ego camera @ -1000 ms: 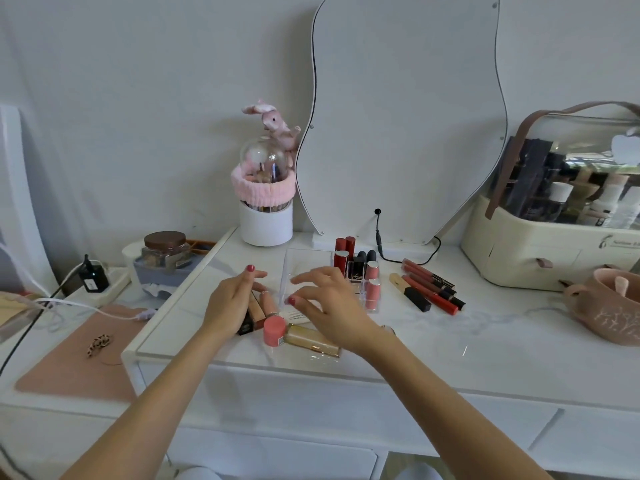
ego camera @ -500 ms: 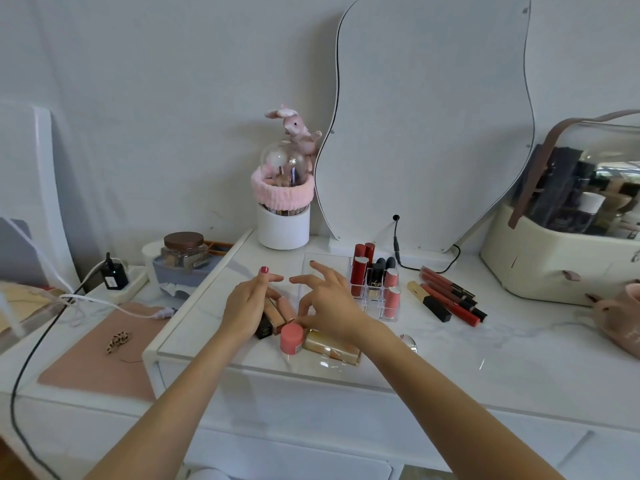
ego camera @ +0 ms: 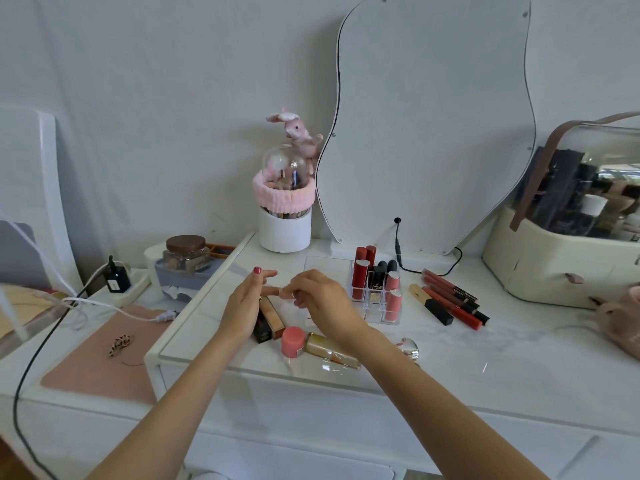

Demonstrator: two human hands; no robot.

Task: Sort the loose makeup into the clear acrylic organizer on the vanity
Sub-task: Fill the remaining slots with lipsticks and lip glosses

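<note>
Both hands over surface, fingertips meeting. Right hand (ego camera: pixel 320 303) curled, grip maybe pinching small pinkish tube, hard to tell. Left hand (ego camera: pixel 244 304) fingers relaxed, spread. Clear organizer (ego camera: pixel 375 296) just right of hands, lipsticks upright inside. Pink-capped bottle (ego camera: pixel 317 345) lay in front.

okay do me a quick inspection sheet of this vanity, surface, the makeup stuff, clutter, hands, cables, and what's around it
Surface: white vanity top, glossy.
Job's things: clear organizer holds upright lipsticks; loose lip glosses lie to its right; pink-capped bottle and tan tubes lie near the front edge.
Clutter: brush holder, jar, cosmetics case.
Hands: left hand and right hand meet over the tubes; a small pale item shows between their fingertips, grip unclear.
Cables: black cable by the mirror; white plug on the left.
Surroundings: mirror, grey wall.
</note>
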